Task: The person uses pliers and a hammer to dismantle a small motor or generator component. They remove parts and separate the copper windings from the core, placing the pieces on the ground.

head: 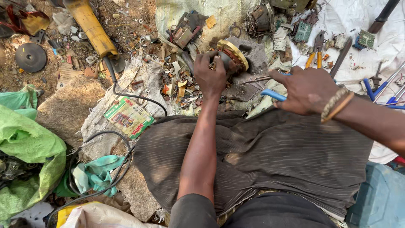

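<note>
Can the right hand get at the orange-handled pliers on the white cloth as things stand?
Probably not at once: the right hand already grips blue-handled pliers. The path itself looks open; the orange-handled pliers lie uncovered on the white cloth just beyond it, with only small scrap around.

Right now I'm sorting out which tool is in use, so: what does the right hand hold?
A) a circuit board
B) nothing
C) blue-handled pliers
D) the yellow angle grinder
C: the right hand grips blue-handled pliers, metal jaws pointing at the round motor part under the left hand.

A flat rectangular green, white and red printed packet [128,117] lies on sacking beside a black cable [126,93].
</note>
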